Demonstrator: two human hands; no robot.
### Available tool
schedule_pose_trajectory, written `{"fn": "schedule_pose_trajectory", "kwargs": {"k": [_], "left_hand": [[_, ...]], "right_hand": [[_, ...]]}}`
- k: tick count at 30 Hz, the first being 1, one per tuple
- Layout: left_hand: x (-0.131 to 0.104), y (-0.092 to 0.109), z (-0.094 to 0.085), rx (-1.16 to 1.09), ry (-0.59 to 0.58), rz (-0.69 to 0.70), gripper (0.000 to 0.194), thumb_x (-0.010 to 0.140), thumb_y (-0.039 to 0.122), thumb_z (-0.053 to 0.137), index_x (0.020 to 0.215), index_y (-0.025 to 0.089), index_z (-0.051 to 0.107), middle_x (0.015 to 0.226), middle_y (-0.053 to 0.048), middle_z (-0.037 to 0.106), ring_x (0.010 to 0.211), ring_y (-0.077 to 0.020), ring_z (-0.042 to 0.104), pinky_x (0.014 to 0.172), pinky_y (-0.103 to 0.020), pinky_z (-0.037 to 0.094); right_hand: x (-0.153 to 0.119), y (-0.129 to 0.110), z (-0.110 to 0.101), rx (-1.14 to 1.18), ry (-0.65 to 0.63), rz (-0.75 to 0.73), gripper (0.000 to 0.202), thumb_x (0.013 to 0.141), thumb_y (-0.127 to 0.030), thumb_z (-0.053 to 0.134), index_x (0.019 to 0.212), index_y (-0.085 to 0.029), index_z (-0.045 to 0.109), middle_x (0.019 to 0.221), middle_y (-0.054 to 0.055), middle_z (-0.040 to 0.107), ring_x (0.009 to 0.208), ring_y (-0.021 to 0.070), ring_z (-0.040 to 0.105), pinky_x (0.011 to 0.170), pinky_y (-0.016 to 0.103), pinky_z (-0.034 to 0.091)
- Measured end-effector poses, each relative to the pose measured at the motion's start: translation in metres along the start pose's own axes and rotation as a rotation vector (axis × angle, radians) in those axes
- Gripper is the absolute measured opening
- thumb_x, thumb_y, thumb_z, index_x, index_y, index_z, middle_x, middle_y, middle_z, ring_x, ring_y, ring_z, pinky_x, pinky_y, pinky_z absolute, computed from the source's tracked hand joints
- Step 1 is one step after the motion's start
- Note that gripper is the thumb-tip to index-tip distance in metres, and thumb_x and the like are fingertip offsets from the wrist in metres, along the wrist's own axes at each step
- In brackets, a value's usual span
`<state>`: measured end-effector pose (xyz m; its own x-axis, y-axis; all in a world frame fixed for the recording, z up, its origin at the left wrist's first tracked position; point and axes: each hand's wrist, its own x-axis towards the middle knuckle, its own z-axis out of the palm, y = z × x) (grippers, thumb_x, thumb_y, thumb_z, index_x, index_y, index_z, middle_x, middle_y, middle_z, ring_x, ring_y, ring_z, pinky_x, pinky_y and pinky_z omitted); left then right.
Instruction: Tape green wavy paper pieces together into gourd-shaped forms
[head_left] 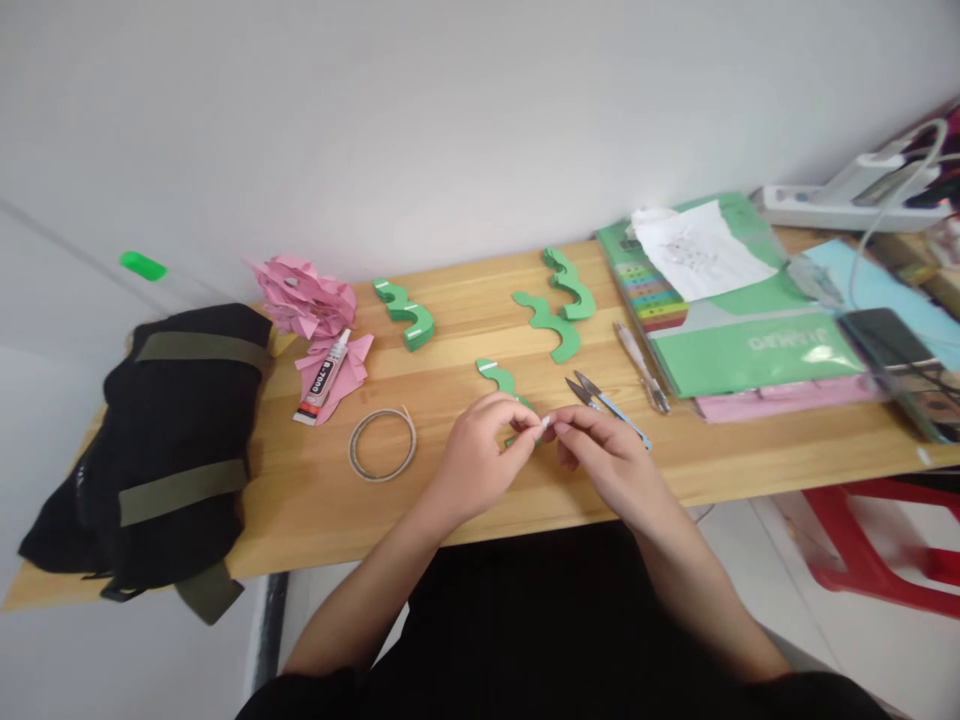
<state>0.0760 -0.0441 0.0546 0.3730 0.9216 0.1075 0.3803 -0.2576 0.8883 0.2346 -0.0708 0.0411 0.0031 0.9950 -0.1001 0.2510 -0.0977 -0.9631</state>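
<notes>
My left hand (484, 450) and my right hand (611, 455) meet above the front of the table, fingertips pinched on a small white strip (546, 422), which looks like tape. Partly hidden beneath my left fingers lies a wavy green paper piece (501, 375) with a white strip at its far end. Just beyond my right hand are thread snips (615, 408), their blades pointing away and partly covered. To the left of my left hand, a roll of tape (352, 450) lies flat. Farther back are a stack of wavy green pieces (420, 330) with white strips, and other green pieces (566, 345).
Pink folded paper (307, 300), a glue tube (324, 380) and a black bag (187, 420) occupy the left. On the right lie a pen (641, 365), green paper packs (757, 355), a crumpled white sheet (697, 250), a phone (885, 340) and a power strip (810, 208).
</notes>
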Motion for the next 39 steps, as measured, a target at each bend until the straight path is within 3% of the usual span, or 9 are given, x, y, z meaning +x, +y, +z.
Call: {"fn": "schedule_pose_trajectory", "kwargs": {"k": [4, 8, 14, 17, 19, 23, 25, 29, 39], "left_hand": [[0.009, 0.001, -0.001, -0.148, -0.059, -0.062, 0.012, 0.081, 0.015, 0.06, 0.07, 0.019, 0.062, 0.076, -0.001, 0.064, 0.076, -0.0138, 0.06, 0.075, -0.029, 0.047], [0.017, -0.002, -0.008, -0.442, -0.007, -0.21, 0.01, 0.077, 0.025, 0.066, 0.07, 0.018, 0.064, 0.074, -0.002, 0.067, 0.072, -0.0137, 0.061, 0.072, -0.029, 0.05], [0.019, -0.006, -0.015, -0.783, 0.075, -0.401, 0.017, 0.069, 0.031, 0.077, 0.075, 0.017, 0.07, 0.073, -0.001, 0.067, 0.067, -0.0107, 0.059, 0.068, -0.027, 0.05], [0.016, -0.004, -0.015, -0.882, 0.088, -0.416, 0.015, 0.07, 0.03, 0.077, 0.075, 0.017, 0.07, 0.074, -0.001, 0.067, 0.067, -0.0098, 0.059, 0.069, -0.027, 0.05], [0.014, -0.002, -0.015, -0.919, 0.086, -0.422, 0.014, 0.069, 0.028, 0.077, 0.074, 0.017, 0.07, 0.072, -0.001, 0.067, 0.067, -0.0091, 0.059, 0.068, -0.026, 0.05], [0.012, -0.001, -0.012, -0.958, 0.128, -0.421, 0.015, 0.067, 0.027, 0.078, 0.074, 0.017, 0.069, 0.069, 0.001, 0.066, 0.065, -0.0082, 0.059, 0.067, -0.025, 0.049], [0.013, -0.001, -0.011, -0.953, 0.163, -0.41, 0.015, 0.068, 0.028, 0.078, 0.074, 0.017, 0.068, 0.07, 0.001, 0.066, 0.065, -0.0085, 0.058, 0.068, -0.026, 0.05], [0.014, 0.0, -0.01, -0.91, 0.191, -0.382, 0.015, 0.071, 0.029, 0.076, 0.072, 0.017, 0.066, 0.068, 0.001, 0.064, 0.064, -0.0087, 0.057, 0.068, -0.027, 0.05], [0.018, 0.008, -0.006, -0.988, 0.265, -0.399, 0.017, 0.064, 0.026, 0.08, 0.068, 0.015, 0.068, 0.065, 0.003, 0.065, 0.062, -0.0056, 0.057, 0.065, -0.02, 0.046]], "right_hand": [[0.002, 0.013, -0.019, -0.367, 0.13, 0.018, 0.038, 0.083, -0.032, 0.045, 0.109, -0.014, 0.066, 0.088, 0.011, 0.067, 0.072, 0.0203, 0.062, 0.067, 0.036, 0.05], [-0.003, 0.029, -0.036, -0.905, 0.227, 0.034, 0.043, 0.078, -0.026, 0.051, 0.117, -0.01, 0.063, 0.102, 0.018, 0.063, 0.094, 0.0313, 0.06, 0.081, 0.045, 0.048], [-0.008, 0.039, -0.042, -1.047, 0.185, 0.135, 0.033, 0.069, -0.019, 0.053, 0.1, -0.016, 0.062, 0.09, 0.011, 0.062, 0.076, 0.0252, 0.058, 0.064, 0.035, 0.044], [-0.005, 0.034, -0.042, -0.887, 0.238, 0.159, 0.016, 0.066, -0.022, 0.05, 0.08, -0.019, 0.058, 0.08, 0.008, 0.058, 0.062, 0.0199, 0.051, 0.056, 0.033, 0.039], [-0.006, 0.029, -0.041, -0.637, 0.213, 0.155, 0.009, 0.066, -0.024, 0.05, 0.074, -0.02, 0.054, 0.071, 0.004, 0.053, 0.058, 0.0173, 0.048, 0.055, 0.031, 0.038], [-0.016, 0.018, -0.032, 0.071, 0.071, 0.281, 0.015, 0.078, -0.035, 0.054, 0.086, -0.022, 0.054, 0.059, -0.006, 0.035, 0.047, 0.0098, 0.03, 0.044, 0.023, 0.025], [-0.023, 0.012, -0.026, 0.293, -0.023, 0.323, 0.026, 0.084, -0.047, 0.056, 0.088, -0.021, 0.054, 0.057, -0.008, 0.025, 0.046, 0.0079, 0.02, 0.042, 0.022, 0.017], [-0.032, 0.0, -0.016, 0.463, -0.139, 0.301, 0.038, 0.087, -0.058, 0.054, 0.083, -0.02, 0.056, 0.055, -0.009, 0.021, 0.047, 0.0069, 0.015, 0.043, 0.022, 0.013], [-0.034, -0.009, -0.005, 0.649, -0.171, 0.397, 0.044, 0.086, -0.061, 0.054, 0.074, -0.018, 0.053, 0.053, -0.008, 0.025, 0.046, 0.0052, 0.015, 0.042, 0.022, 0.01]]}}
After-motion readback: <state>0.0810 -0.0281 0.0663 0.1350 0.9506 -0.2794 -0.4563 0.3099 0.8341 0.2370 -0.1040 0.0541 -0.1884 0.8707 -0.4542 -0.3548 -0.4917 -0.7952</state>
